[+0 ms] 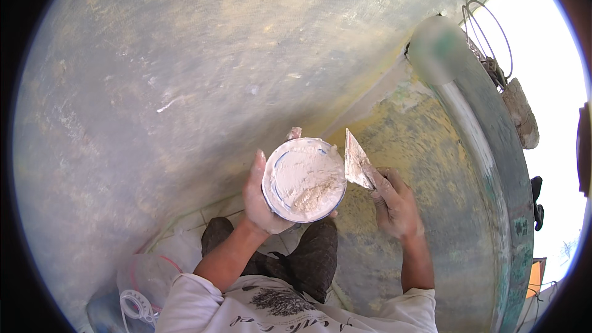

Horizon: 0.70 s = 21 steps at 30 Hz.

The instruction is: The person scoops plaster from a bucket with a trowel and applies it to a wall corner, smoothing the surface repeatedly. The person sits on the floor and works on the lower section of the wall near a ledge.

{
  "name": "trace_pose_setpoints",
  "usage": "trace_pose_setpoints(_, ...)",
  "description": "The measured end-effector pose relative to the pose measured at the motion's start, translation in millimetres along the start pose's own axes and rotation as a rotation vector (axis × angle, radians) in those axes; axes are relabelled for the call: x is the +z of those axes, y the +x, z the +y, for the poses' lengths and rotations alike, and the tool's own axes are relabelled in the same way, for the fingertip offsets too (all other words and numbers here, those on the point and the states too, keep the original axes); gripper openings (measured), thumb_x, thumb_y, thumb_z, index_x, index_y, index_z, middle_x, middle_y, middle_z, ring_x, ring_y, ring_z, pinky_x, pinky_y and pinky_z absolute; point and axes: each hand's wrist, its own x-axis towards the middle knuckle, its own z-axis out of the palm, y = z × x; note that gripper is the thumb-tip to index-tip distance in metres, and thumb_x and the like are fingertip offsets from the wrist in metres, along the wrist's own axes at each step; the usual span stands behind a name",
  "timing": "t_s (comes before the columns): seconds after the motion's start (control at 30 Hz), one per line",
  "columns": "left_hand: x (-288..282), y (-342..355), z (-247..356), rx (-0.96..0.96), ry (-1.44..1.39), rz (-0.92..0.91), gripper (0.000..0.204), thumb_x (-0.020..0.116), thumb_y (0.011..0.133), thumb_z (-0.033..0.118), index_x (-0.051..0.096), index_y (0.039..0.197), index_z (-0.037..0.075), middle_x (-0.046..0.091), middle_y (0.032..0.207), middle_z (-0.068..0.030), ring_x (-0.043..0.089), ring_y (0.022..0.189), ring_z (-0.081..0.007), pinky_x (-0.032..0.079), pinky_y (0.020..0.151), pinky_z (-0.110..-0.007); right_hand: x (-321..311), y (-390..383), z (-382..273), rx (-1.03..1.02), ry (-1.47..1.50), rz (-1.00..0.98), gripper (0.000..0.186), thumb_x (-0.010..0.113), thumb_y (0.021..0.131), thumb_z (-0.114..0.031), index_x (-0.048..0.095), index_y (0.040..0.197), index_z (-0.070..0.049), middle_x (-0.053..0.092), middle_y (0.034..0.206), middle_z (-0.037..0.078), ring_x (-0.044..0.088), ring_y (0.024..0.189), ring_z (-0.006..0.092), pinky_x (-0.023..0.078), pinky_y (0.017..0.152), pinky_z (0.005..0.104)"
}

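By patchy walls, the left hand holds a bowl of white paste and the right hand grips a scraper.

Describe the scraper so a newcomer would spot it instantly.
Start at the white shirt along the bottom, then go up to the right hand. Jutting from it is the scraper: flat, angular and paste-smeared, unlike the round container of pale paste to its left.
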Motion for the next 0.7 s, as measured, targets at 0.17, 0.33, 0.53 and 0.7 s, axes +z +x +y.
trace_pose_setpoints(0.17, -4, -1, -6, 0.051, -0.029, 0.048, 0.069, 0.035, 0.100, 0.065, 0.028, 0.156, 0.025, 0.038, 0.154, -0.0187, 0.049, 0.130, -0.0495, 0.049, 0.085, -0.077, 9, 7, -9, 0.029, -0.184, -0.039, 0.054, 0.068, 0.082, 0.004, 0.063, 0.133, -0.011, 0.061, 0.111, 0.020, 0.066, 0.087, 0.0398, 0.054, 0.072, 0.0445)
trace_pose_setpoints(0.33, -8, -5, -4, 0.065, -0.051, 0.047, 0.065, 0.037, 0.100, 0.061, 0.030, 0.155, 0.027, 0.037, 0.154, -0.0173, 0.048, 0.130, -0.0498, 0.049, 0.082, -0.079, 16, 12, -8, 0.014, -0.281, -0.091, 0.064, 0.070, 0.080, 0.001, 0.060, 0.139, -0.019, 0.061, 0.111, 0.020, 0.066, 0.086, 0.0395, 0.055, 0.071, 0.0461)
trace_pose_setpoints(0.53, -30, -1, -9, 0.074, -0.048, 0.003, 0.066, 0.037, 0.099, 0.064, 0.031, 0.154, 0.028, 0.039, 0.153, -0.0173, 0.050, 0.128, -0.0510, 0.050, 0.083, -0.078, 26, 16, 8, 0.003, -0.275, -0.139, 0.076, 0.070, 0.080, -0.002, 0.052, 0.149, -0.028, 0.061, 0.111, 0.020, 0.067, 0.081, 0.0392, 0.057, 0.066, 0.0472)
trace_pose_setpoints(0.7, -39, -1, -11, 0.069, -0.132, -0.005, 0.068, 0.037, 0.097, 0.066, 0.031, 0.153, 0.028, 0.040, 0.152, -0.0180, 0.050, 0.129, -0.0518, 0.052, 0.081, -0.076, 33, 20, 8, 0.099, -0.178, -0.128, 0.055, 0.068, 0.085, 0.003, 0.062, 0.137, -0.013, 0.060, 0.105, 0.020, 0.066, 0.083, 0.0402, 0.053, 0.070, 0.0458)
